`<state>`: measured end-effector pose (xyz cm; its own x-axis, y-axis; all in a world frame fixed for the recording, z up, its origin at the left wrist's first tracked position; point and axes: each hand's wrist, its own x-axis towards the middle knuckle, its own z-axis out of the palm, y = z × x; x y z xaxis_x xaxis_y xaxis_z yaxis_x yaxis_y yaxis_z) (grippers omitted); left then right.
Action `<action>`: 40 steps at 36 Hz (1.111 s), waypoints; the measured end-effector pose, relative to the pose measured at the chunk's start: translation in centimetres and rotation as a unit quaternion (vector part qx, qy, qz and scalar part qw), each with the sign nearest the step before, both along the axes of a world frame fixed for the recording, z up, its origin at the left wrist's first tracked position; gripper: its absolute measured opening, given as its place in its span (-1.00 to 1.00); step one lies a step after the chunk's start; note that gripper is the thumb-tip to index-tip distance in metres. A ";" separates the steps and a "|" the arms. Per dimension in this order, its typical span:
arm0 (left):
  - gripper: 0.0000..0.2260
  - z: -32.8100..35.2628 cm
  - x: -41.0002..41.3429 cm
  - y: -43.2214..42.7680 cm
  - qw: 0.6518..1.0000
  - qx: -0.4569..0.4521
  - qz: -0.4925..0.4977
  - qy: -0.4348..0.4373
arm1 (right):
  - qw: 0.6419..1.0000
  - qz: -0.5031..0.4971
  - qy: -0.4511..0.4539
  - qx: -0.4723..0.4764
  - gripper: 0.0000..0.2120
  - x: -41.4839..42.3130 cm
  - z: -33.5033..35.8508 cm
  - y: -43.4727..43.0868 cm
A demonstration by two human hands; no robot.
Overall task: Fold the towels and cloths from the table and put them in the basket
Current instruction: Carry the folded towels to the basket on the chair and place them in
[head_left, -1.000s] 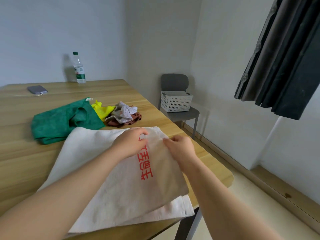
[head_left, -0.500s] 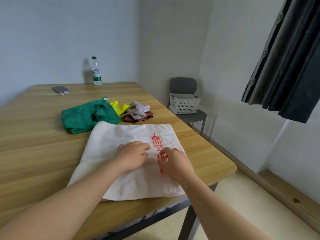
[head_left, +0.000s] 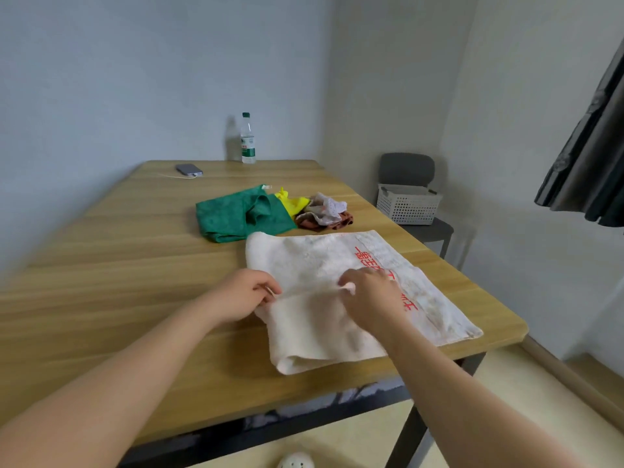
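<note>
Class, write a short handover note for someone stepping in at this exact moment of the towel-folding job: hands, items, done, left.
Left hand pinches the white towel at its left edge; right hand grips its fold edge mid-towel.
Towel lies part-folded at the table's near right corner. Green cloth, yellow cloth, patterned cloth and reddish cloth lie crumpled behind it. Basket sits on the chair beside the table.
Done: towel partly folded.
Left: finish it, fold the four cloths, put everything in the basket.

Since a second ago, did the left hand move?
Yes. The left hand slid left, from the middle of the white towel to its edge, below the green cloth.
</note>
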<state>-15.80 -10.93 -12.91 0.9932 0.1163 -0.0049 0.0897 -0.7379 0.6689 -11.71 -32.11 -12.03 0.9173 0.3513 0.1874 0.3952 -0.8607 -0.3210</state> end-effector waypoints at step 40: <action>-0.57 -2.2 -3.7 -1.6 0.963 0.251 -0.057 0.081 | 0.996 -0.055 0.013 0.073 -0.77 -3.3 -2.2 -3.5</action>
<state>-19.55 -12.52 -15.16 0.9907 0.0352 -0.1315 0.0625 -0.9758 0.2096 -14.99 -35.65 -14.24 0.9542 0.2188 0.2039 0.2902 -0.8423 -0.4542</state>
